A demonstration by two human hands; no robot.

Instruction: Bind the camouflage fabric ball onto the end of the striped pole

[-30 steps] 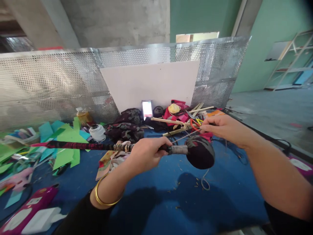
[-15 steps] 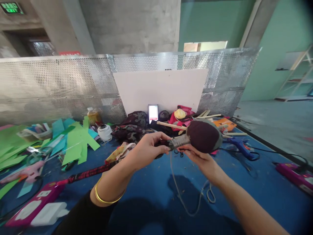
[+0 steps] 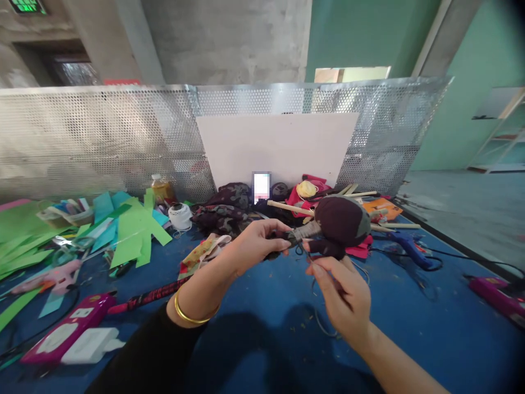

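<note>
Over near centre of counter [image 3: 262,303], left grip [image 3: 259,245] closed round wrapped stick [image 3: 162,291], right grip [image 3: 346,293] pinching thin grey cord [image 3: 324,329]. Risk: loose cord slack might snag, or pinch slip, letting grey binding [image 3: 307,232] loosen. Stick runs left to right, red and black at left end; padded head [image 3: 339,219] at right end, round, dark maroon with grey patch. Beyond: white spool [image 3: 180,219], left; white board [image 3: 279,145], far.

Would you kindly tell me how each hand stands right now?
Left hand: closed around the wrapped stick, near its dark round end.
Right hand: closed, apparently pinching the grey cord.
</note>
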